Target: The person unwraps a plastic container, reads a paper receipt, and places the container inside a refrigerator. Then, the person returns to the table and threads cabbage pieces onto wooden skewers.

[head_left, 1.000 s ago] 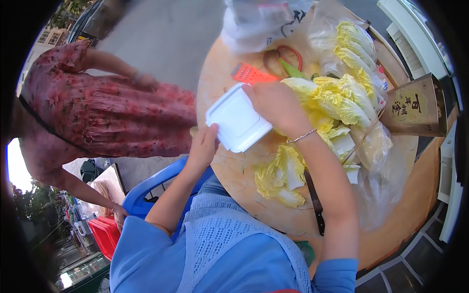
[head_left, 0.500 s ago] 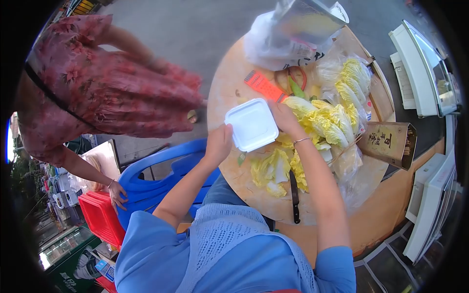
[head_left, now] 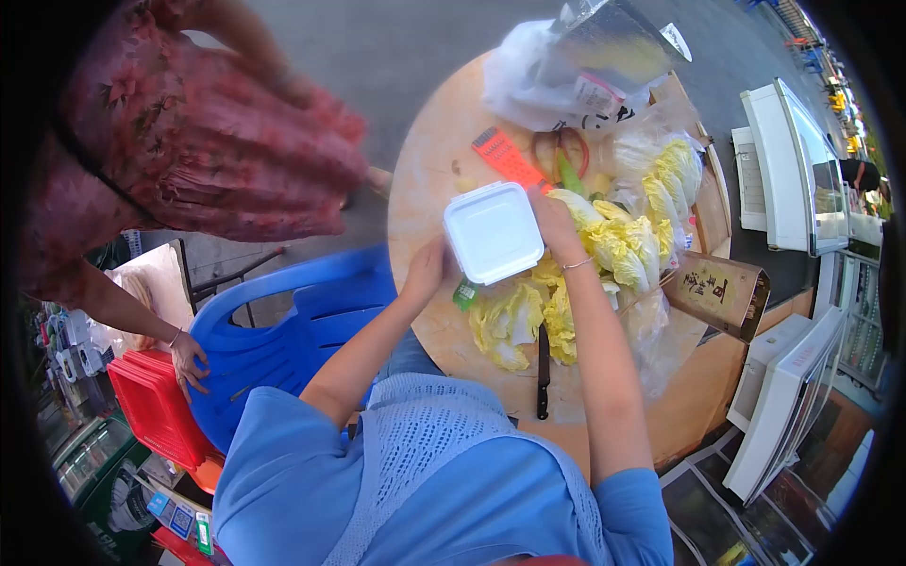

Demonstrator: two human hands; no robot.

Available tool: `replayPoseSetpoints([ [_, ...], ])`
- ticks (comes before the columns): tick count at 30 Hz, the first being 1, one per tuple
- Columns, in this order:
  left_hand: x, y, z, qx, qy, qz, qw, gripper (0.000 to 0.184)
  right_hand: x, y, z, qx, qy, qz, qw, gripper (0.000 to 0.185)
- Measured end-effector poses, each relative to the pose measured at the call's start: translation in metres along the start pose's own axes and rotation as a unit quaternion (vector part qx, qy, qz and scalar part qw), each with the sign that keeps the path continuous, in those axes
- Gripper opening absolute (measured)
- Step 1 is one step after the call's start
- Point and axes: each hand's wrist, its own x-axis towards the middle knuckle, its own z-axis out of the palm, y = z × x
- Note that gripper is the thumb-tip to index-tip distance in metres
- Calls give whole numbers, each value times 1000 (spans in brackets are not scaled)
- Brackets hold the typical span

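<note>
Over tbl (head_left: 420,174), hands (head_left: 427,271) hold wht container (head_left: 494,233); carton (head_left: 741,300) at R reads "百".

The tan carton (head_left: 715,294) bears dark Chinese characters, of which 百 reads clearest. Black characters on the white bag (head_left: 517,87) are folded and partly hidden, past reading. At lower left, a blue card (head_left: 171,515) shows a QR code, its wording too small.
</note>
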Motion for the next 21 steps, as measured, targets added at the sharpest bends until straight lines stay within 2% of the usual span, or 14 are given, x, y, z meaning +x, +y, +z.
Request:
replayPoseSetpoints([
  [1,-5,9,-1,-73,33,-66,995,47,0,-2,-4,-5,0,0,1000,49],
  [2,-15,19,-1,-143,66,-135,978,47,-3,-2,-5,-19,62,-31,997,47],
  [3,-29,29,1,-145,68,-139,977,47,-10,-3,-7,-33,122,-62,990,45],
  [4,-42,41,4,-149,83,-125,977,48,-25,-18,-10,9,129,-21,991,40],
  [5,-53,52,9,-155,100,-108,977,49,-36,-24,-11,5,125,-26,992,40],
  [6,-65,60,19,-160,48,-157,973,49,-46,-27,-11,-55,145,-105,982,36],
  [7,-70,72,33,-163,57,-152,973,49,-52,-27,-10,-112,163,-184,963,34],
  [9,-79,93,70,-230,-22,-278,932,49,-56,-16,-9,-111,145,-220,958,36],
  [11,-64,98,95,-288,28,-271,918,49,-62,-17,-9,-200,51,-173,963,41],
  [12,-60,97,101,-342,66,-275,896,50,-60,-5,-8,-249,70,-244,935,44],
  [16,-56,90,108,-305,118,-195,925,45,-70,-5,-8,-204,70,-226,950,40],
  [18,-60,85,97,-222,110,-211,946,42,-86,-7,-10,-220,54,-172,959,35],
  [19,-63,84,88,-223,116,-212,944,42,-96,-13,-12,-219,47,-173,959,35],
  [21,-64,85,68,-154,7,-181,971,42,-107,-28,-18,-375,51,-180,908,33],
])
